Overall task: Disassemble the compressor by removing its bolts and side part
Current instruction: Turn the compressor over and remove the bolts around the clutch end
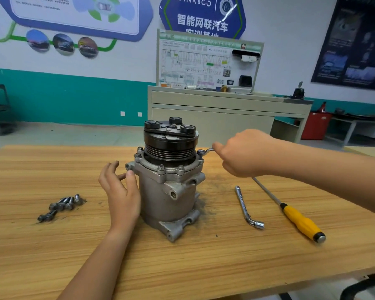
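Left hand [120, 192] and right hand [245, 153] are bare, and left forearm [100, 258] and right forearm [325, 164] run bare to the picture's edge

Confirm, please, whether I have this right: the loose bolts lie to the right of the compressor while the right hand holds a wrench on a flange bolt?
Not quite. The head view shows the loose bolts lying to the left of the compressor, not the right. The rest stands: the right hand holds a wrench on a flange bolt.
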